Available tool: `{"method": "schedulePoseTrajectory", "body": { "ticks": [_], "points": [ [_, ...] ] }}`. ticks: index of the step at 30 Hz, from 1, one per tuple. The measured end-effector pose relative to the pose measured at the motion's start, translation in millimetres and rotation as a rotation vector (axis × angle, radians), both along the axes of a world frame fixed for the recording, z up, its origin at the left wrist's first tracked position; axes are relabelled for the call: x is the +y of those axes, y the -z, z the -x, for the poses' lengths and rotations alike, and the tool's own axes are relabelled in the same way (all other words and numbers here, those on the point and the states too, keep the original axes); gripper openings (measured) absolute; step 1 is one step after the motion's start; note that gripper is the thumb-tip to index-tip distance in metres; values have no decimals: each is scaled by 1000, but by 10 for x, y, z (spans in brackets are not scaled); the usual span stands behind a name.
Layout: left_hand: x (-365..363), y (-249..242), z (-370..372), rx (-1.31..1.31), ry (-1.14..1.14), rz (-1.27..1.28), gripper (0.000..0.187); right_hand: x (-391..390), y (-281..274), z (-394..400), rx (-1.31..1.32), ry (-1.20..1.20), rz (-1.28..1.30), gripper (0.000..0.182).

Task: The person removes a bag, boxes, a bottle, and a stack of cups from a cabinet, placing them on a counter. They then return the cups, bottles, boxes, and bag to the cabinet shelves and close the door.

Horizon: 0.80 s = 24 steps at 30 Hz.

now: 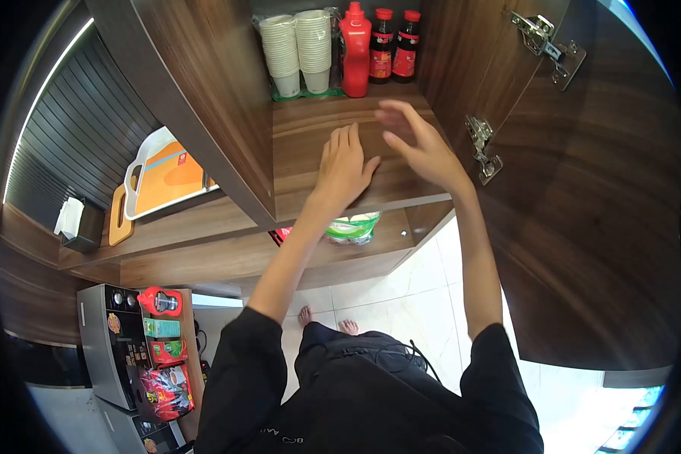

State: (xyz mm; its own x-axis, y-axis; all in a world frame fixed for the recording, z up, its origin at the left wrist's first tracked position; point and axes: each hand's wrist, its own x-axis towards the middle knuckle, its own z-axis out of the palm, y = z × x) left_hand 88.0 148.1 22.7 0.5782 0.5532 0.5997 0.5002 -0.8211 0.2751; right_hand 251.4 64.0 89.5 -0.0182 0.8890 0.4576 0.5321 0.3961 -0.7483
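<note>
My left hand (pixel 342 164) lies over the front part of the wooden shelf (pixel 299 144), palm down, fingers stretched out and holding nothing. To its right, my right hand (pixel 425 149) is raised a little, with its thumb and fingers apart and nothing between them; its fingertips are slightly blurred. Behind my hands stand two stacks of paper cups (pixel 281 57) in clear plastic, a red squeeze bottle (pixel 356 53) and two dark sauce bottles (pixel 382 49) with red caps. The red bottle is nearest my fingers, and neither hand touches it.
An open cabinet door (pixel 590 219) on metal hinges (pixel 483 147) spans the right. On the lower shelf lies a green-and-white package (pixel 353 228). Left are a white tray (pixel 131 198), a tissue box (pixel 82 231) and an oven (pixel 106 340) beside several red and green packages (pixel 166 390).
</note>
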Motion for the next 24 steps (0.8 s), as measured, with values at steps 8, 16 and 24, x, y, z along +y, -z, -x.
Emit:
{"method": "schedulePoseTrajectory", "body": {
  "ticks": [8, 16, 24],
  "points": [
    [573, 305, -258, -43, 105, 133, 53, 931, 1006, -243, -526, 278, 7, 68],
    [1317, 347, -649, -514, -8, 546, 47, 1578, 953, -363, 14, 347, -33, 81],
    [1519, 121, -901, -546, -161, 570, 74, 2117, 934, -475, 271, 374, -101, 63]
  ]
}}
